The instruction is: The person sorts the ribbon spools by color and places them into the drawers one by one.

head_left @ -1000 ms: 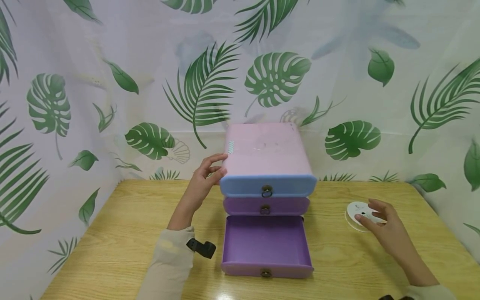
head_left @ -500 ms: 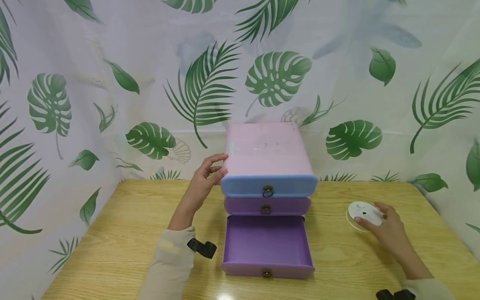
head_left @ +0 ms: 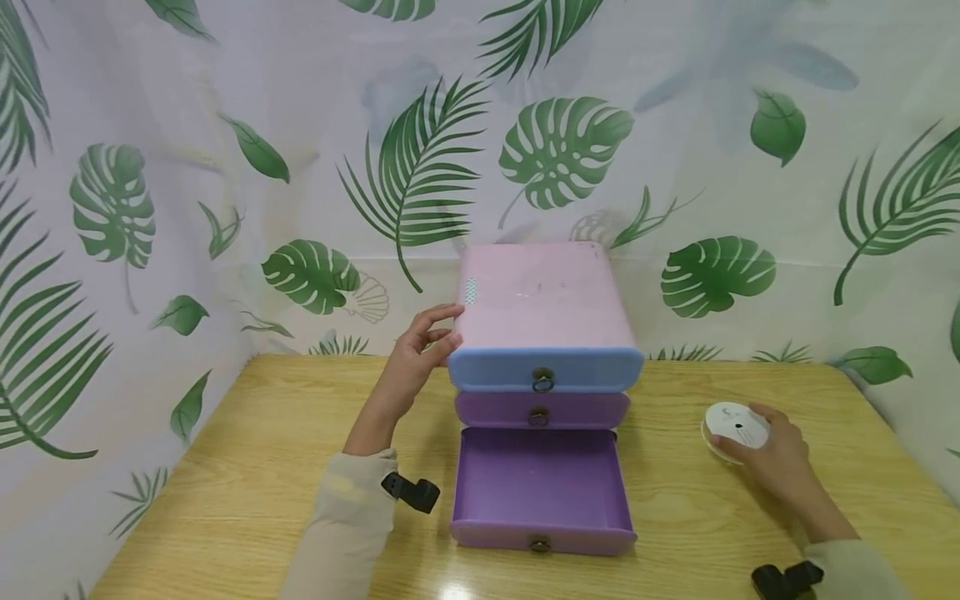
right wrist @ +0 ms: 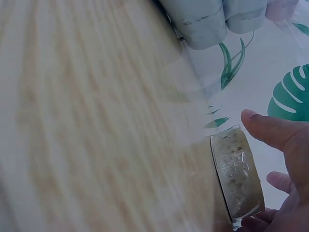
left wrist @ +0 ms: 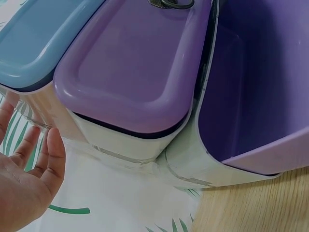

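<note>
A small drawer cabinet has a pink top (head_left: 543, 296), a blue upper drawer (head_left: 547, 371), a purple middle drawer (head_left: 577, 408) and a purple bottom drawer (head_left: 540, 487) pulled out, with nothing inside. My left hand (head_left: 408, 358) rests its fingertips against the cabinet's upper left side; the left wrist view has those fingers (left wrist: 54, 154) beside the blue drawer (left wrist: 36, 43). On the table to the right, my right hand (head_left: 780, 458) holds a white ribbon spool (head_left: 742, 421) between thumb and fingers. In the right wrist view the spool's shiny, star-patterned edge (right wrist: 237, 176) faces the camera.
Everything stands on a light wood-grain table (head_left: 262, 467). Behind and beside it hangs a white cloth (head_left: 435, 50) printed with green leaves. Each drawer front carries a ring pull (head_left: 542, 381). A black wrist strap (head_left: 411, 492) sits on the left sleeve.
My right hand has closed in on the ribbon spool, its fingers now round the edge. The left hand stays against the cabinet, and the head view has shifted slightly.
</note>
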